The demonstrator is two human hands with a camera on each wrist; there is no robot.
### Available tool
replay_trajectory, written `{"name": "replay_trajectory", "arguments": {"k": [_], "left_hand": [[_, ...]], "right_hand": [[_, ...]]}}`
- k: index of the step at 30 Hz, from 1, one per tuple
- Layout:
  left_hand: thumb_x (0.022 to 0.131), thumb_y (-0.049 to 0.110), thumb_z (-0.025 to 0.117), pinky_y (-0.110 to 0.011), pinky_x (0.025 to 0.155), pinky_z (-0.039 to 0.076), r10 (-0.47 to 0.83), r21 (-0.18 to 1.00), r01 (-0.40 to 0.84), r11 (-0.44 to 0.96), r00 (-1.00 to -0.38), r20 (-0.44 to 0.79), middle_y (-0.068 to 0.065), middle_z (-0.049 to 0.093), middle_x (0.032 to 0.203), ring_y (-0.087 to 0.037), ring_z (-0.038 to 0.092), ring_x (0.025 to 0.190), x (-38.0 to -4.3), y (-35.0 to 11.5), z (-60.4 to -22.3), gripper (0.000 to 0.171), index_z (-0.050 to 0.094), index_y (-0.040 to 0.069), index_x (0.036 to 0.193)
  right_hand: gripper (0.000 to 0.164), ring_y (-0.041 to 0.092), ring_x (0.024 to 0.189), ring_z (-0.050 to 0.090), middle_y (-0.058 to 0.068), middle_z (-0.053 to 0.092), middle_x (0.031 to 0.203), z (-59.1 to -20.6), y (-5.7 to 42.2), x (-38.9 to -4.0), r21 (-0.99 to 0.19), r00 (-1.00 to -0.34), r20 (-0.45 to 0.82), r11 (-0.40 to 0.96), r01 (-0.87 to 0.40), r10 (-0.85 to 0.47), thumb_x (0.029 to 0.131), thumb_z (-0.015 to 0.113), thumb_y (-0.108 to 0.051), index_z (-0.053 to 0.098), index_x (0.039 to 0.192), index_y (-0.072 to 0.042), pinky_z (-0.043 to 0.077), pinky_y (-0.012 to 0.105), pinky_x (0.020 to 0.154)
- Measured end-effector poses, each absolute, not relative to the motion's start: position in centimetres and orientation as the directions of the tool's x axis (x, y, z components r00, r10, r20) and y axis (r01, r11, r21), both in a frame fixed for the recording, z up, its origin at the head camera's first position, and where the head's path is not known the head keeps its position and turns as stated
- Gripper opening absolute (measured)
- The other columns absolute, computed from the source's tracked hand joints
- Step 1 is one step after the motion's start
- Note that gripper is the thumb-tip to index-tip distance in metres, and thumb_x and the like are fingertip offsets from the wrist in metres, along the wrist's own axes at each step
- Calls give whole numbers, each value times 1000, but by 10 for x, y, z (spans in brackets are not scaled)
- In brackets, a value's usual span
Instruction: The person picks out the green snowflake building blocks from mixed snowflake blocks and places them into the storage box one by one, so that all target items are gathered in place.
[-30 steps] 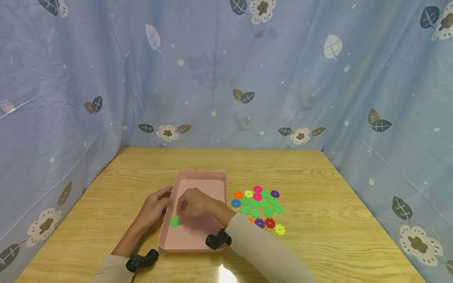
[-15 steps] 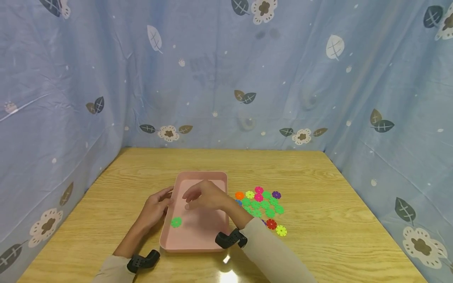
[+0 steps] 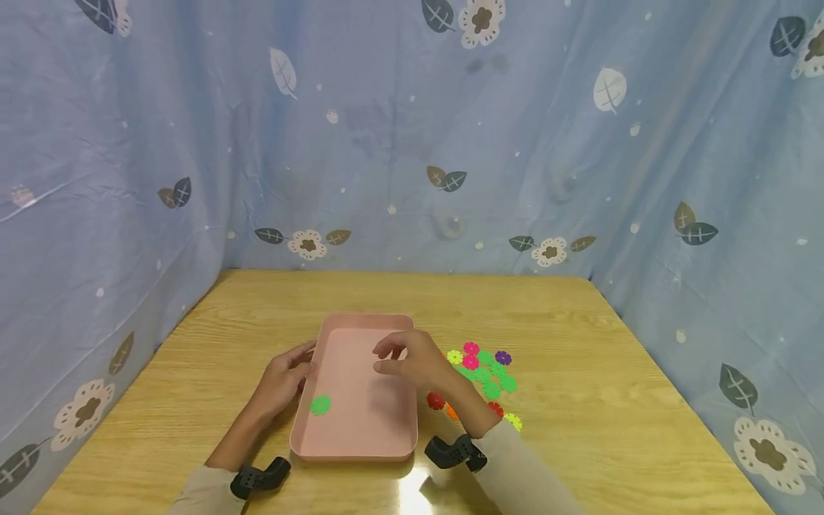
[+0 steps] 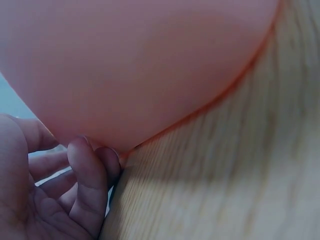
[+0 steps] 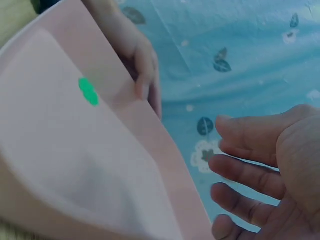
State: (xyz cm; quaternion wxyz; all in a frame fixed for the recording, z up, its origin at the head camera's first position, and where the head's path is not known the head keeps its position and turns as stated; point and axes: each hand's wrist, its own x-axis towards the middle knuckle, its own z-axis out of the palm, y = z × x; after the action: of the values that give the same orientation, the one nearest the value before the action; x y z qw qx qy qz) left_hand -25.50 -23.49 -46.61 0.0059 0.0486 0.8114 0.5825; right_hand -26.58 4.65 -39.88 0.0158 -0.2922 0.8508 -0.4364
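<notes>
A shallow pink tray (image 3: 360,429) lies on the table. On its floor, near the left wall, sits one green notched plastic disc (image 3: 320,405), seen also in the right wrist view. My left hand (image 3: 281,383) holds the tray's left rim, thumb at the edge and fingers bent against the outer wall. Above the tray's right side hovers my right hand (image 3: 415,357), fingers relaxed and apart, nothing between them. Just right of the tray, more notched discs (image 3: 492,390) in several colours lie loosely spread, partly hidden by my right hand and forearm.
The wooden table (image 3: 611,400) stretches out on both sides of the tray and behind it. A blue patterned curtain (image 3: 399,143) hangs at the back and along both sides. Each wrist wears a black camera (image 3: 260,478).
My right hand has moved right, away from the green disc, and its fingers have spread. That disc stays in the tray. The left hand keeps its place on the rim.
</notes>
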Motion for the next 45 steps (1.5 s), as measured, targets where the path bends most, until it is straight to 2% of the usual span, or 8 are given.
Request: {"name": "replay_trajectory", "arguments": {"k": [4,11,17,21,27,31,38,45], "left_hand": [[97,20,50,-32,74,54,95,943,68,324,-995,39,-15,51,134,-27,61,102,-253,-234,-467,47,41,12,143],[97,20,51,-35,60,54,96,954,63,292,-995,36,-15,52,132,-27,63,84,-255,-233,-468,46,43,14,142],[97,18,50,-35,66,54,104,954,62,295,-994,33,-17,51,133,-26,63,90,-255,-230,-471,46,42,13,142],[97,18,50,-35,66,54,105,949,71,306,-994,41,-16,51,134,-26,63,92,-256,-230,-471,46,42,14,142],[97,21,50,-36,58,54,107,951,71,300,-993,40,-16,51,134,-27,64,84,-255,-233,-469,46,41,14,143],[97,22,50,-36,64,55,92,943,69,324,-995,41,-16,51,134,-27,64,93,-254,-234,-471,46,42,15,142],[98,24,50,-41,89,50,99,922,90,375,-993,57,-16,50,136,-32,55,115,-251,-235,-474,47,41,14,143],[98,24,49,-41,86,52,97,918,102,383,-993,69,-15,50,136,-32,56,115,-253,-233,-468,46,40,15,143]], "right_hand": [[12,13,78,55,-6,65,89,-409,62,-264,-769,-859,257,444,-460,-443,84,71,-23,71,96,-22,48,28,58],[14,16,74,53,-7,62,85,-417,90,-268,-748,-868,306,466,-473,-391,86,70,-20,71,99,-17,47,27,54],[19,18,72,51,-7,61,83,-420,115,-274,-722,-889,287,530,-445,-356,85,71,-19,70,102,-12,45,28,53],[17,19,68,49,-6,60,81,-418,129,-279,-699,-909,254,587,-409,-330,84,72,-19,70,100,-15,42,28,51],[20,20,65,48,0,57,80,-422,141,-289,-674,-940,134,667,-319,-313,83,72,-15,69,101,-6,44,30,52],[15,19,67,49,2,56,79,-428,144,-295,-666,-948,84,690,-284,-308,80,74,-12,69,94,-8,45,31,56],[16,19,66,50,2,56,74,-432,146,-298,-642,-928,46,701,-311,-371,74,78,-7,71,88,-9,46,29,56],[19,18,67,52,0,59,75,-434,147,-302,-613,-918,30,718,-329,-395,74,79,-8,73,91,-10,47,29,56]]}}
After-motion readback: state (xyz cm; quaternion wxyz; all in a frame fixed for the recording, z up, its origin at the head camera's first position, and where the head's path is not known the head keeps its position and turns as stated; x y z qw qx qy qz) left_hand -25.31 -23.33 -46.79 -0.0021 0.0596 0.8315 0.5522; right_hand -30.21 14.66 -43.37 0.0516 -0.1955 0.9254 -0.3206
